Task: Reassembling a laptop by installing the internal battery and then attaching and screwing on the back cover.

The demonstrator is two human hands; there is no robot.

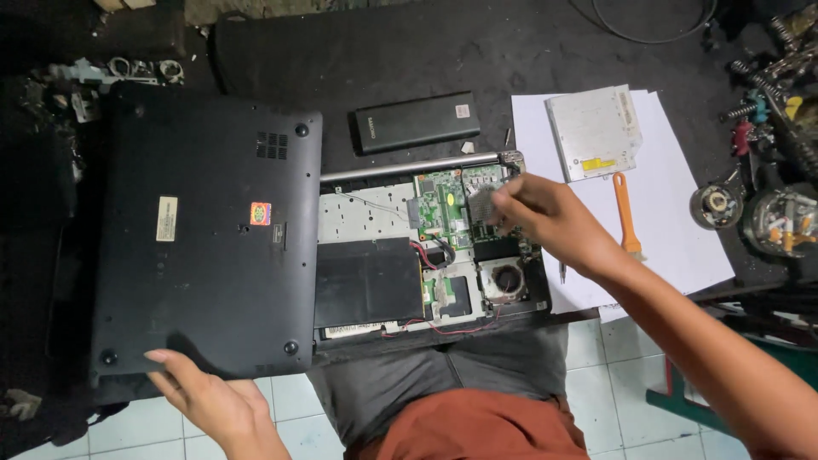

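A black laptop bottom cover (204, 230) lies on the left of the dark bench, overlapping the opened laptop. My left hand (209, 396) rests on its near edge, fingers spread along the rim. The open laptop chassis (375, 204) shows a green circuit board (443, 204), a black flat battery (368, 281) and a round fan (508, 278). My right hand (545, 217) is over the board's right part, fingertips pinched at a grey metal piece (481, 204); whether it grips it is unclear.
A black rectangular battery pack (417, 122) lies beyond the laptop. White paper (682, 230) at right carries a silver optical drive (594, 132) and an orange-handled tool (625, 213). Small round containers (780, 221) and clutter fill the right edge. Tiled floor below.
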